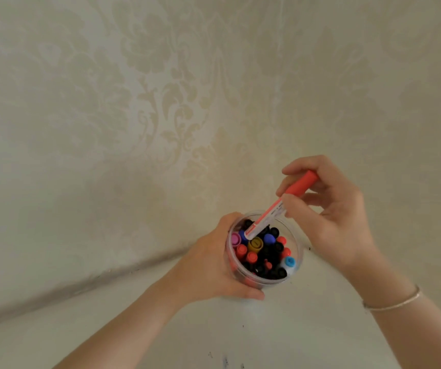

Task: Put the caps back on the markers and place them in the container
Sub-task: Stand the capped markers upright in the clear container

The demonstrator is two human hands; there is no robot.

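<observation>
A clear round container point(297, 245) stands on a white table, packed with several upright capped markers point(267, 253) in black, red, blue, pink and yellow. My left hand point(214, 265) grips the container's left side, thumb curled round its near wall. My right hand point(331, 209) pinches a red-capped marker point(280, 203) with a white and red barrel. That marker slants down to the left, cap end up in my fingers, its lower end just inside the container's mouth among the other caps.
The white table point(280, 328) meets a cream damask-patterned wall point(160, 102) in a corner just behind the container. A few dark ink specks point(224, 362) mark the table near the front edge. A thin bracelet point(392, 302) circles my right wrist.
</observation>
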